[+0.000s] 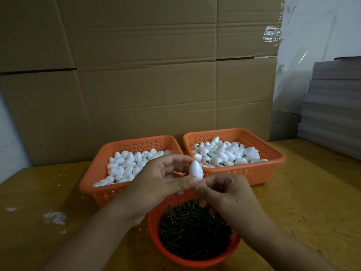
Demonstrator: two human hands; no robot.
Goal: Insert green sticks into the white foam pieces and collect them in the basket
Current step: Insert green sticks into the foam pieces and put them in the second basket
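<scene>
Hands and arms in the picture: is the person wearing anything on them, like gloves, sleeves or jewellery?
Nothing that shows. The left hand and right hand are bare, with no gloves, rings, watch or bracelets visible. Both forearms are uncovered to the picture's bottom edge, with no sleeve in sight. Visible nails are short and unpainted.

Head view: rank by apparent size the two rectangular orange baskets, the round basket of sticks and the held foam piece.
1-2. left rectangular basket and right rectangular basket: alike, unranked.
3. round basket, though nearest the camera.
4. foam piece.

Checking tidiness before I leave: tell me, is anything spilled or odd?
Yes: white foam crumbs lie smeared on the wooden table, left of the round orange basket of green sticks. Both rectangular orange baskets sit upright.
</scene>
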